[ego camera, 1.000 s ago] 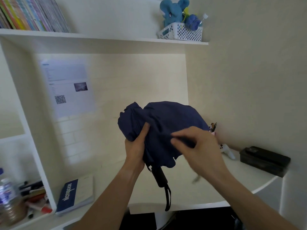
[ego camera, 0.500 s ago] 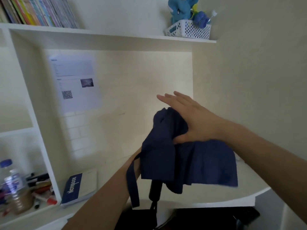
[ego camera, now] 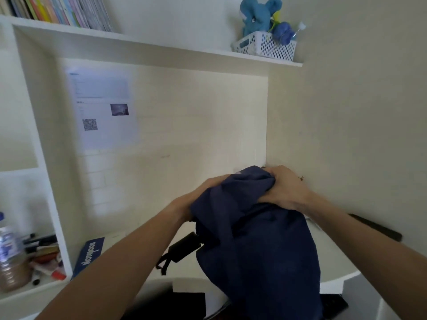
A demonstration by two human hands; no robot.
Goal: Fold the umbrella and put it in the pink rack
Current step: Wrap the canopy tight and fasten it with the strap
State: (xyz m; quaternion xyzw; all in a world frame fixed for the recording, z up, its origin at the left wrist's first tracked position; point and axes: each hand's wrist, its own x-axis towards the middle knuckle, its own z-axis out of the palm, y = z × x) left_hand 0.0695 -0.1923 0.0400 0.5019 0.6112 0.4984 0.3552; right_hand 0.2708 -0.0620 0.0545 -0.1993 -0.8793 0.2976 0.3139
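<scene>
The navy blue umbrella (ego camera: 256,239) hangs collapsed in front of me over the white desk (ego camera: 330,266), its loose cloth draping down to the lower edge of the view. Its black handle (ego camera: 183,247) with a wrist strap sticks out to the lower left. My left hand (ego camera: 196,195) grips the cloth on the left side. My right hand (ego camera: 282,188) clutches the bunched top end of the cloth. No pink rack shows; the umbrella and my right arm hide the desk's back right corner.
A blue notebook (ego camera: 89,255) lies at the desk's left. Left cubby holds a water bottle (ego camera: 10,255) and pens (ego camera: 41,243). A dark box (ego camera: 379,227) sits by the right wall. Above, a shelf carries books and a white basket (ego camera: 268,47) with a blue plush.
My right hand went from lying open against the cloth to gripping its top end. The umbrella's top tipped right and the handle swung out to the lower left. The camera tilted up.
</scene>
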